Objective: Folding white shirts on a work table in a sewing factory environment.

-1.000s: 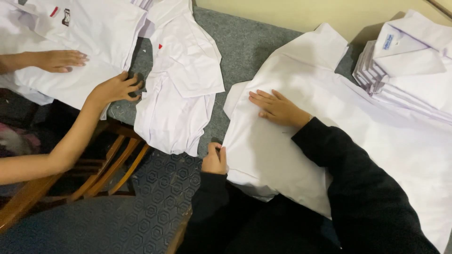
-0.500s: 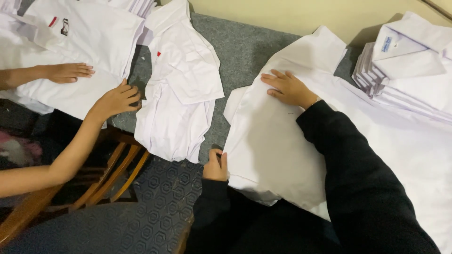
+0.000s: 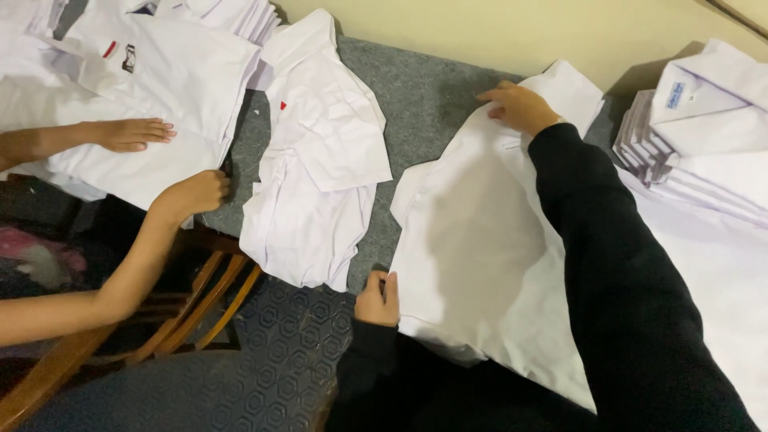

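We see our right hand point(image 3: 520, 106) pressed flat and open on the far end of the white shirt point(image 3: 480, 248), whose right side our black sleeve point(image 3: 616, 280) hides, on the grey table point(image 3: 424, 88). Our left hand point(image 3: 378, 298) pinches its near edge. A folded shirt stack point(image 3: 704, 136) at the table's right edge bears a small blue collar label, unreadable.

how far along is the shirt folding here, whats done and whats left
Done: a stack of folded white shirts sits at the right. In hand: the white shirt lies spread on the grey surface, with the left hand gripping its near edge and the right hand pressing its far end. Left: a crumpled shirt lies unfolded beside it, and a co-worker's hands work on another.
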